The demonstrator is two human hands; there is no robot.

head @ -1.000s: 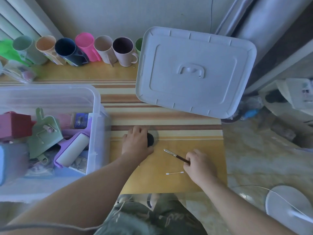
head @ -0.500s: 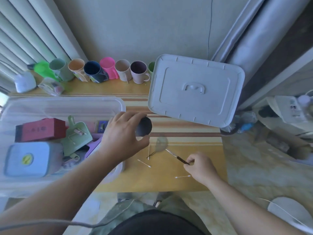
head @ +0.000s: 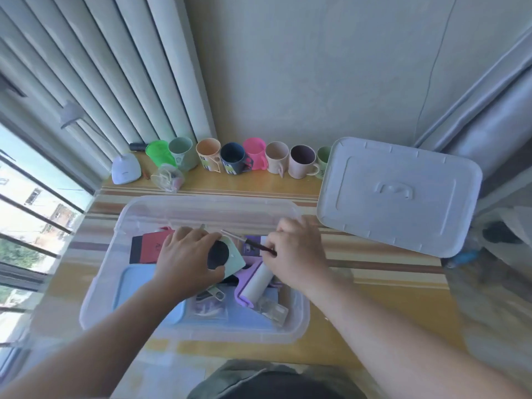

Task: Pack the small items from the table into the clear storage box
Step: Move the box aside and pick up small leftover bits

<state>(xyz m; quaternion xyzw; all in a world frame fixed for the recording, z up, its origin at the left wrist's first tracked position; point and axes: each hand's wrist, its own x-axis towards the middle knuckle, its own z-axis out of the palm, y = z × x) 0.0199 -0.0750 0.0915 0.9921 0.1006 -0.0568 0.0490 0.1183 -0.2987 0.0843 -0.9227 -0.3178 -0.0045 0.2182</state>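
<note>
The clear storage box (head: 207,203) sits in the middle of the wooden table. Both hands are over its inside. My left hand (head: 185,259) grips a round black disc (head: 218,255) just above a pale green dustpan (head: 234,259). My right hand (head: 293,250) pinches a thin dark brush (head: 249,242) whose tip points left over the box. Inside lie a red box (head: 151,245), a light blue case (head: 135,286), a purple lint roller (head: 254,285) and small clear packets (head: 272,311).
The box's white lid (head: 400,194) lies tilted at the right, past the table edge. A row of coloured mugs (head: 234,158) lines the back wall, with a clear bag (head: 168,177) and a white lamp base (head: 126,169) to the left. A window is at far left.
Both hands moved left from the bare tabletop to above the box, the left carrying the black disc, the right carrying the brush. The view swung left; the cotton swabs are out of sight.
</note>
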